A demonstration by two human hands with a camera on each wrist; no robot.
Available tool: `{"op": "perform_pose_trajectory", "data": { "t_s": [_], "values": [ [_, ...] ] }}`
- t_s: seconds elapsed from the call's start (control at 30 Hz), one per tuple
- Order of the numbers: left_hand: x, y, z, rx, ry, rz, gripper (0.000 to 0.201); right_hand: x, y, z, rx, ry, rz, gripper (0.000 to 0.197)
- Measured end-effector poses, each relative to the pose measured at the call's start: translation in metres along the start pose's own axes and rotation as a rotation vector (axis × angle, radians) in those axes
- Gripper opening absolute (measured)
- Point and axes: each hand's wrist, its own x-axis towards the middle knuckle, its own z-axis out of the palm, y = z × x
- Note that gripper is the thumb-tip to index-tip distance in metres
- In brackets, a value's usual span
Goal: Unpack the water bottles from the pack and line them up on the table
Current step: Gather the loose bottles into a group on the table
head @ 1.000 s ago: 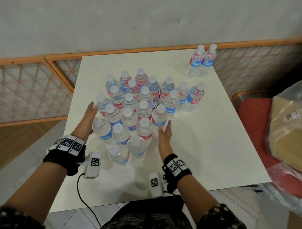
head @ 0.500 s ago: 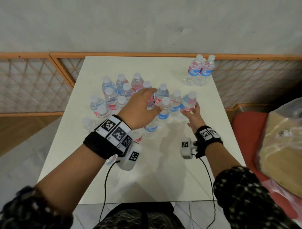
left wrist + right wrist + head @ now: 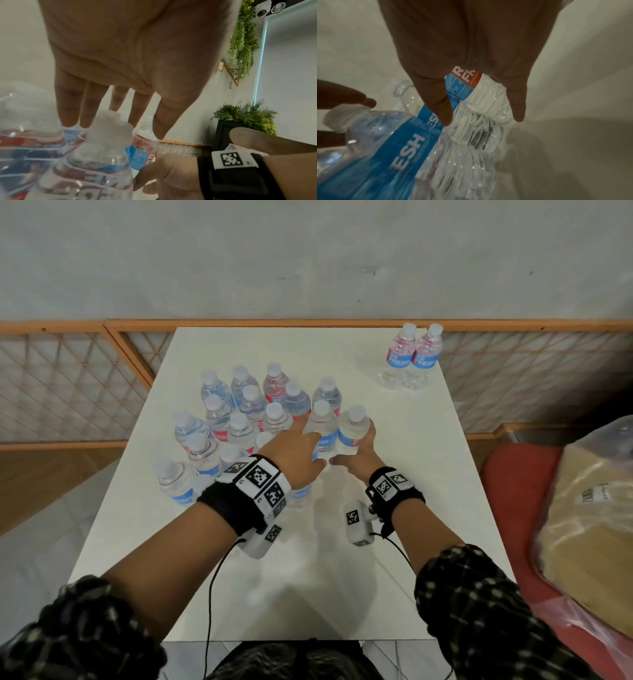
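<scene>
Several clear water bottles with white caps and blue-and-red labels stand bunched [image 3: 239, 422] on the left half of the white table [image 3: 411, 508]. My right hand [image 3: 363, 441] grips the rightmost bottle [image 3: 352, 426] of the bunch around its label; thumb and fingers wrap that bottle [image 3: 481, 93]. My left hand [image 3: 305, 446] reaches over the bunch with straight fingers [image 3: 85, 108], index and thumb either side of the neighbouring bottle [image 3: 322, 426]. Two more bottles [image 3: 412, 357] stand side by side at the far right corner.
An orange lattice railing [image 3: 68, 392] runs behind and left of the table. A red chair [image 3: 507, 474] with a plastic-wrapped brown package [image 3: 596, 525] sits at the right. Bare tabletop lies in front of my hands and along the right side.
Both hands left the near side of the bunch and moved to its right end. My right hand closed around the rightmost bottle; my left hand came over the bottle beside it.
</scene>
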Motion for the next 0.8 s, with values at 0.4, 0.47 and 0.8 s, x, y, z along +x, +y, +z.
{"op": "perform_pose_trajectory", "data": {
  "t_s": [0.4,0.47,0.8],
  "values": [
    [-0.037,-0.033,-0.061,-0.331,0.216,-0.013,0.046,-0.022,-0.018,0.023,0.025,-0.096,0.060,0.093],
    [-0.050,-0.061,-0.080,-0.502,0.323,-0.107,0.041,-0.035,-0.023,0.022,0.108,-0.015,0.101,0.079],
    [-0.089,-0.198,-0.023,-1.095,0.133,-0.555,0.068,-0.079,-0.004,0.108,0.463,0.060,0.099,0.065]
  ]
}}
